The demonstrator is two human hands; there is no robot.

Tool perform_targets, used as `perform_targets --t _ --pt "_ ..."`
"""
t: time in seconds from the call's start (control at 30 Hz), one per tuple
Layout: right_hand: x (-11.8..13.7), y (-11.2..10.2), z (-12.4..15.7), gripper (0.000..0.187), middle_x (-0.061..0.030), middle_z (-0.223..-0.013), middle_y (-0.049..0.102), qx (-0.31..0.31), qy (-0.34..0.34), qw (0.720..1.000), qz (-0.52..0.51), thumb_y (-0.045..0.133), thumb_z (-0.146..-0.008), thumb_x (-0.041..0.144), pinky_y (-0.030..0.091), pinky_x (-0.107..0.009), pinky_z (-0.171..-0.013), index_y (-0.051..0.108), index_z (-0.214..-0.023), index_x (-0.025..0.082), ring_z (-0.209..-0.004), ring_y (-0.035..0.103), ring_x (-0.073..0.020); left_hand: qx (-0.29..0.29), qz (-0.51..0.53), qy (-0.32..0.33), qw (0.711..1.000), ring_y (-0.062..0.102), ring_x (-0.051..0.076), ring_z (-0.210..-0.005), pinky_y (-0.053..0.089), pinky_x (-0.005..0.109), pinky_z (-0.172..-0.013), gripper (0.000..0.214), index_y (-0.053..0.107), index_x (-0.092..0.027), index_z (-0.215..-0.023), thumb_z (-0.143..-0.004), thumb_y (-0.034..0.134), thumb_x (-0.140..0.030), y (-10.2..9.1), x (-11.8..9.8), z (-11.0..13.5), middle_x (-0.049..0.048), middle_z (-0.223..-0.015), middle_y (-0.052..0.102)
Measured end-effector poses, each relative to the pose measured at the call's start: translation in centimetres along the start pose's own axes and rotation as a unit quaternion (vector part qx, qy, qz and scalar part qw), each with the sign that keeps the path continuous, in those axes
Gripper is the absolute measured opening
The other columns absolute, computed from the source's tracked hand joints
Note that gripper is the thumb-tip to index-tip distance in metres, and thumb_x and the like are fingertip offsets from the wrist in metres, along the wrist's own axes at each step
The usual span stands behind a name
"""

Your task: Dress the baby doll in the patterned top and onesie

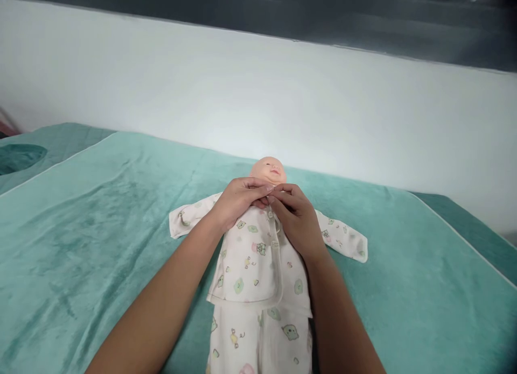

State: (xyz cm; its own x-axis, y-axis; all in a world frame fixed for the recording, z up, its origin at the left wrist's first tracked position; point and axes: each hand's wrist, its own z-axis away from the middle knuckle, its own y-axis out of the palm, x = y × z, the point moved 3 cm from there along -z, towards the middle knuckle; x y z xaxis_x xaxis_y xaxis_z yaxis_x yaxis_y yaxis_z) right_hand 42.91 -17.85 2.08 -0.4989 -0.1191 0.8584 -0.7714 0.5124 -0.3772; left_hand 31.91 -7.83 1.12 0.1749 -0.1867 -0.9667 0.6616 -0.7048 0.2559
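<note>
A baby doll [267, 168] lies on its back, its head toward the wall. It wears a white long-sleeved top [250, 261] printed with small green, yellow and pink figures, and matching trousers [238, 341]. At the doll's neck, my left hand [241, 200] and my right hand [297, 215] meet, with fingers and thumbs pinching the collar at the top of the front opening. The fingers cover the piece of collar between them. Below them the front flap hangs partly loose, with a button visible near its top edge. Both sleeves stretch out sideways.
A teal plush blanket [100, 245] with some creases spreads under the doll. Behind it rises a white wall [242, 94], topped by a dark band [242, 13]. A darker teal quilted cover [60, 142] shows at the far left.
</note>
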Motion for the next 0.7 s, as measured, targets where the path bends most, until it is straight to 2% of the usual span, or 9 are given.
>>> perform_targets --t 0.13,0.23,0.37,0.53,0.6,0.7 --pt "-0.4 -0.4 0.2 0.021 -0.002 -0.116 0.063 0.02 0.017 0.999 -0.043 0.059 -0.09 0.036 0.042 -0.031 -0.097 0.078 -0.088 0.027 -0.111 0.059 -0.0191 -0.024 0.025 -0.003 0.999 0.061 0.01 -0.065 0.05 0.022 -0.065 0.018 0.071 -0.012 -0.085 -0.075 0.075 -0.027 -0.2 0.1 0.0 0.003 -0.072 0.068" --pt "-0.8 -0.6 0.1 0.019 -0.0019 -0.115 0.066 0.003 0.045 0.997 -0.064 0.061 -0.087 0.036 0.042 -0.033 -0.098 0.076 -0.082 0.025 -0.111 0.059 -0.0204 -0.034 0.019 0.006 0.999 0.06 0.01 -0.061 0.049 0.022 -0.062 0.018 0.07 -0.013 -0.09 -0.077 0.072 -0.025 -0.2 0.2 -0.1 0.0007 -0.065 0.064" --pt "-1.5 -0.6 -0.1 0.017 -0.0014 -0.097 0.07 -0.022 0.087 0.991 -0.096 0.065 -0.082 0.036 0.047 -0.031 -0.081 0.071 -0.093 0.024 -0.088 0.061 -0.0177 -0.021 0.001 0.029 0.999 0.059 0.01 -0.061 0.048 0.021 -0.06 0.023 0.067 -0.016 -0.099 -0.078 0.07 -0.025 0.0 0.1 -0.1 -0.0013 -0.067 0.062" --pt "-2.1 -0.8 -1.1 0.028 0.0032 -0.072 0.063 -0.01 0.139 0.987 -0.073 0.066 -0.078 0.037 0.041 -0.027 -0.06 0.073 -0.103 0.026 -0.062 0.051 -0.0136 -0.016 -0.052 0.059 0.997 0.057 0.009 -0.06 0.047 0.02 -0.058 0.017 0.064 -0.018 -0.098 -0.083 0.064 -0.025 0.2 0.0 0.1 -0.0025 -0.067 0.059" --pt "-2.2 -0.8 -1.4 0.03 0.004 -0.068 0.061 0.013 0.142 0.988 -0.057 0.065 -0.079 0.037 0.038 -0.026 -0.057 0.074 -0.106 0.028 -0.058 0.048 -0.013 -0.018 -0.057 0.066 0.996 0.057 0.009 -0.06 0.046 0.02 -0.057 0.016 0.064 -0.019 -0.099 -0.083 0.063 -0.023 0.3 0.0 0.1 -0.0026 -0.068 0.059" --pt "-2.3 -0.8 -1.6 0.026 0.0028 -0.075 0.066 0.025 0.124 0.989 -0.081 0.064 -0.079 0.036 0.04 -0.027 -0.059 0.075 -0.1 0.027 -0.063 0.051 -0.0136 -0.033 -0.065 0.069 0.995 0.057 0.009 -0.057 0.046 0.02 -0.056 0.017 0.062 -0.018 -0.099 -0.083 0.062 -0.021 0.4 0.0 0.1 -0.0027 -0.067 0.059"
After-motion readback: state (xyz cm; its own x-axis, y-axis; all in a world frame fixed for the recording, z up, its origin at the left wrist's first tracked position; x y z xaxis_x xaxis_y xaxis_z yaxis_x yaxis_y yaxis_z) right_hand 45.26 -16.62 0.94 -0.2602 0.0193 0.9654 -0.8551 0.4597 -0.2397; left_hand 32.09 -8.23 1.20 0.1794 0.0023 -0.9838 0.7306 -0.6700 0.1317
